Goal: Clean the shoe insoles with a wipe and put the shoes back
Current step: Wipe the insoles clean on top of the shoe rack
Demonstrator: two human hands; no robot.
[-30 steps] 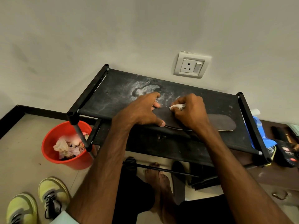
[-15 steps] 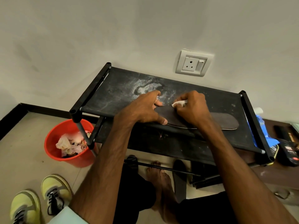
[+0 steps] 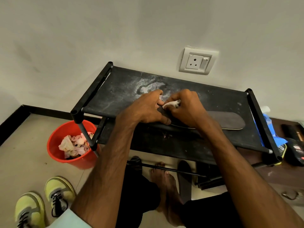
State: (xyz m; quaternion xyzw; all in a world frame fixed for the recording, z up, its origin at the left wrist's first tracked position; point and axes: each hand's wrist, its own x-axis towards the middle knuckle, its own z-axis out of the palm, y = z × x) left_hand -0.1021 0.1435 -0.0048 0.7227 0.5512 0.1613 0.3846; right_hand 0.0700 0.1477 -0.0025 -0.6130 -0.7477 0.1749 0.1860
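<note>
Covering the left half of the dark insole [image 3: 227, 120], both hands leave only its rounded right end showing. It lies flat along the front of the top shelf of the black shoe rack [image 3: 118, 96], which is dusty white further back. Most of the white wipe [image 3: 171, 103] is buried in the right hand [image 3: 185, 111]; only a crumpled bit sticks out between thumb and fingers. Whether the wipe touches the insole underneath is blocked by the knuckles.

Right hand: fingers curled tight, pinching the wipe, hand sitting over the insole's middle. Left hand [image 3: 148, 111]: clamps the insole's left end, thumb on the near edge, fingers bent over the far side, fingertips just beside the wipe.

A dark, flat shape on the floor [image 3: 185, 178] under the rack, beside a bare foot [image 3: 164, 178], may be a second insole; too dark to tell. A pair of yellow shoes [image 3: 59, 193] stands at bottom left, the outer one cut off by the frame. A red bucket [image 3: 56, 145] with crumpled wipes sits behind the rack's left leg. At the right, a blue pack [image 3: 269, 127] is half hidden by the rack frame. A wall socket [image 3: 197, 62] is above the rack.
</note>
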